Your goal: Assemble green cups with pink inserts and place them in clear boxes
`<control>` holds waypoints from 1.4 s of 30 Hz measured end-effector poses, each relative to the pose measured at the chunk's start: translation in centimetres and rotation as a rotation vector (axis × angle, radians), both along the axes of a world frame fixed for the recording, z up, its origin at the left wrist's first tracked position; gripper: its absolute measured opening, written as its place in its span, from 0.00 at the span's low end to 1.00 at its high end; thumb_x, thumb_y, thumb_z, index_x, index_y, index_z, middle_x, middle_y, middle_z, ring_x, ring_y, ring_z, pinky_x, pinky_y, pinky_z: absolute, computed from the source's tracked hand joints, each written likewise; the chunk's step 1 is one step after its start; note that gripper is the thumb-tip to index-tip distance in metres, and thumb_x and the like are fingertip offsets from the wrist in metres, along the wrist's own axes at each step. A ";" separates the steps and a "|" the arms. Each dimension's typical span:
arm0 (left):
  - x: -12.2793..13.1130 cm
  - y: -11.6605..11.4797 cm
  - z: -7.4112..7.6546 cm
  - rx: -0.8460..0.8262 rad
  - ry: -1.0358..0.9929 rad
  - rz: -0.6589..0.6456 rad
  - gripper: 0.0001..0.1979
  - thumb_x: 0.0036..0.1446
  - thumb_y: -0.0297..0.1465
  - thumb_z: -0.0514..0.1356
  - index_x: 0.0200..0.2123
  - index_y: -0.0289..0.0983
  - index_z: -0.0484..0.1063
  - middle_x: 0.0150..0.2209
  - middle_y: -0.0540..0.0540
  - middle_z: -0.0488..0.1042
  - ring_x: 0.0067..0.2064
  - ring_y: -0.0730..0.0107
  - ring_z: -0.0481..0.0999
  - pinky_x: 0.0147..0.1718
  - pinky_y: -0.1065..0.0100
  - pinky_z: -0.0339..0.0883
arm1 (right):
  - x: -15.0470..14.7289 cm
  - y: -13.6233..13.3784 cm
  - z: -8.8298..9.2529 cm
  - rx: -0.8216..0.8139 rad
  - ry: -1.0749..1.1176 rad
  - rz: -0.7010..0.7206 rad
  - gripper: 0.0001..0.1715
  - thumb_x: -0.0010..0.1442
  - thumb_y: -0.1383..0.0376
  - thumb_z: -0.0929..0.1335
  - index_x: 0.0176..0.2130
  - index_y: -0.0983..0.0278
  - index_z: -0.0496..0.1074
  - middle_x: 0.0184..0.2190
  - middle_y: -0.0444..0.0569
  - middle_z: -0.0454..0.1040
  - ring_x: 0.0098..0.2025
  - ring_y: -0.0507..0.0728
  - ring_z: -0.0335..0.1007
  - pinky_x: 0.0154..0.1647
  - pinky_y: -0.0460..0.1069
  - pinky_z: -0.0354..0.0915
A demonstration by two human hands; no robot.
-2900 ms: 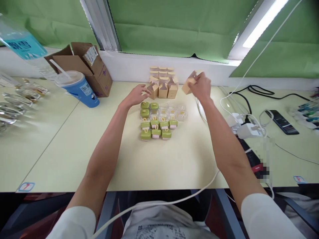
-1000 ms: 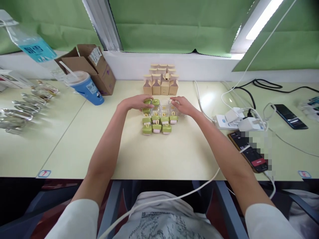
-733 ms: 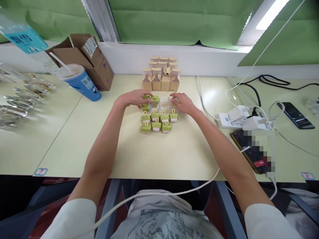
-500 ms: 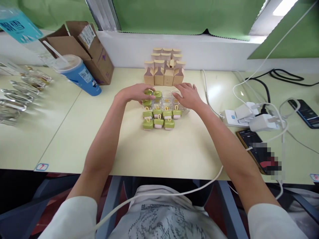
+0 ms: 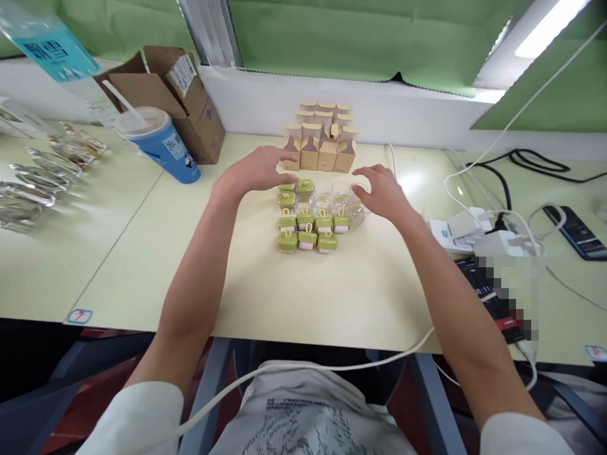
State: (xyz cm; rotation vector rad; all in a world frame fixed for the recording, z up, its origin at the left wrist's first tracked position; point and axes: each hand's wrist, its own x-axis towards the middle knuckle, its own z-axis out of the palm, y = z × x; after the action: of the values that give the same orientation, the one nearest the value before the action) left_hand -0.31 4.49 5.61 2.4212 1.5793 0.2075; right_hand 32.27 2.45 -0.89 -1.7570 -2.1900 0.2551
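Several small green-lidded containers (image 5: pixel 307 237) stand in rows on the table, with yellow loops on the nearer ones. Behind and to their right are clear plastic pieces (image 5: pixel 323 201). Several open small cardboard boxes (image 5: pixel 318 155) stand in rows farther back, against the wall. My left hand (image 5: pixel 262 169) hovers at the back left of the green containers, fingers apart and holding nothing. Over on the other side, my right hand (image 5: pixel 380 189) is beside the clear pieces, its thumb and fingers spread with nothing between them.
A blue cup (image 5: pixel 165 148), an open carton (image 5: pixel 206 126) and a clear bottle (image 5: pixel 57 50) stand at the left, near silvery packages (image 5: pixel 42 177). At the right lie a white power strip (image 5: pixel 441 235), chargers, cables and two phones (image 5: pixel 581 234). A white cable crosses my lap.
Both hands have lifted and moved apart, away from the containers and clear pieces. The whole view has shifted slightly.
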 end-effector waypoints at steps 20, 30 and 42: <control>2.1 -2.4 0.6 -0.159 0.072 -0.094 0.11 0.64 0.34 0.67 0.46 0.39 0.87 0.43 0.45 0.88 0.41 0.63 0.83 0.35 0.66 0.66 | -4.9 -8.9 5.4 -0.332 -0.285 0.314 0.14 0.75 0.61 0.75 0.58 0.61 0.79 0.53 0.55 0.85 0.55 0.69 0.83 0.45 0.56 0.67; 3.9 -2.3 -1.8 0.033 0.371 -0.144 0.19 0.62 0.24 0.64 0.50 0.44 0.90 0.49 0.46 0.88 0.55 0.56 0.84 0.44 0.67 0.69 | -6.0 -9.8 4.9 -0.390 -0.356 0.443 0.05 0.77 0.64 0.73 0.50 0.63 0.76 0.55 0.57 0.81 0.45 0.63 0.80 0.37 0.53 0.61; 3.7 -1.9 -2.5 0.085 0.240 -0.179 0.10 0.60 0.29 0.64 0.37 0.40 0.88 0.47 0.39 0.83 0.57 0.50 0.80 0.48 0.63 0.72 | -2.5 -8.8 7.4 -0.125 0.104 0.327 0.09 0.75 0.65 0.69 0.39 0.58 0.73 0.42 0.49 0.84 0.43 0.63 0.81 0.43 0.55 0.65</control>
State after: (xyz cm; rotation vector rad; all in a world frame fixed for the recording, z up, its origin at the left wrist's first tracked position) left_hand 3.43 2.60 3.13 2.7218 1.4588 -0.0524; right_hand 29.74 -6.32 6.55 -1.3992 -2.4211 0.5574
